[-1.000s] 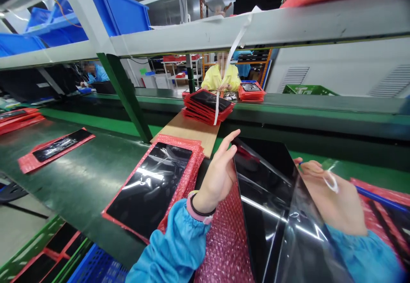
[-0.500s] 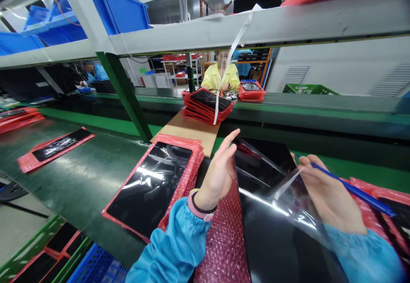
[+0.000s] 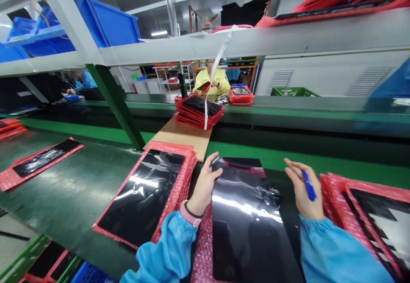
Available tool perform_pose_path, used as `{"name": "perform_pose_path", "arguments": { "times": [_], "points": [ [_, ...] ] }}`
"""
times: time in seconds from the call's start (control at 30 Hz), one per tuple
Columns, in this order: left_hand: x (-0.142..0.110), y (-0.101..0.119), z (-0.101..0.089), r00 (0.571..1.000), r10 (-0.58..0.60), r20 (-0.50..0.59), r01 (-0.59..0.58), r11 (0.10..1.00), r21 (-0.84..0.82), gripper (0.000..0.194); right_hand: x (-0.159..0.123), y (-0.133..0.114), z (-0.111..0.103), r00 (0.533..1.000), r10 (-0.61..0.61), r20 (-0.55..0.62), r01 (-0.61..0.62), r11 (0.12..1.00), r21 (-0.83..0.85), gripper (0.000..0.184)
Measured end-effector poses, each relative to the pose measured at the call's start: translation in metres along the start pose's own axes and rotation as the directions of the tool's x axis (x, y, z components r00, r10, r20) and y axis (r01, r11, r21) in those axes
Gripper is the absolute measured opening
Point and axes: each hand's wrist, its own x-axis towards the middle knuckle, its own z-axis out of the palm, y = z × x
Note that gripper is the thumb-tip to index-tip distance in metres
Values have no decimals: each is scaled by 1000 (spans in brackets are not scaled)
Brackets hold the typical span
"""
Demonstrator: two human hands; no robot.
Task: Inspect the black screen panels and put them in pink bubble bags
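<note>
A glossy black screen panel [image 3: 246, 236] lies tilted in front of me, a clear film with wrinkles and glare over its face. My left hand [image 3: 204, 187] grips the panel's upper left edge, thumb at the front. Beyond the panel's right edge, my right hand [image 3: 306, 191] is raised and apart from it, with a blue pen [image 3: 308, 185] tucked in its fingers. Red bubble wrap [image 3: 202, 253] shows under the panel's left side. To the left, a film-covered black panel [image 3: 144, 195] rests on stacked red bubble-wrap sleeves.
At right is a stack of red bubble sleeves [image 3: 339, 206] with panels. A wooden board [image 3: 166, 131] bears a tilted red stack [image 3: 200, 111] across the green-edged channel. Overhead runs a white shelf beam [image 3: 256, 39]. A person in yellow [image 3: 221, 80] works opposite.
My right hand has let go of the clear film and drawn away to the right of the panel. The lifted film now lies down over the panel. My view has shifted slightly right.
</note>
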Motion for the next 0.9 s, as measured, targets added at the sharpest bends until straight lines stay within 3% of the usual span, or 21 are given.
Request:
{"name": "perform_pose_path", "arguments": {
  "times": [0.1, 0.23, 0.37, 0.5, 0.57, 0.63, 0.7, 0.8, 0.9],
  "points": [
    [-4, -23, -12, 998, -51, -30, 53, 997, 60, 45, 3, 20, -10, 980, 115, 161, -99, 990, -104, 36],
    [-8, -52, -27, 989, -133, -60, 141, 980, 138, 63, -2, 26, -16, 896, 257, 361, -196, 961, -197, 39],
    [-5, -75, -33, 980, -186, -63, 195, 960, 201, 72, -8, 27, -17, 837, 320, 444, -235, 943, -237, 40],
    [-4, -81, -28, 989, -140, -43, 146, 956, 252, 76, -10, 34, -17, 869, 295, 398, -195, 942, -272, 42],
    [-9, -79, -25, 997, -61, -38, 70, 943, 327, 77, -10, 36, -17, 903, 252, 348, -153, 946, -286, 43],
    [-19, -75, -24, 998, 56, -33, -36, 905, 424, 72, -13, 34, -19, 947, 178, 267, -98, 953, -287, 45],
    [-33, -71, -28, 994, 100, -37, -70, 872, 484, 69, -23, 27, -23, 985, 82, 154, -36, 958, -284, 46],
    [-54, -65, -40, 989, -122, -77, 143, 911, 387, 77, -58, 17, -33, 997, 2, 72, 18, 960, -278, 36],
    [-65, -57, -53, 917, -385, -104, 398, 905, 149, 79, -110, 21, -43, 970, 62, 237, 16, 950, -311, 33]
  ]
}}
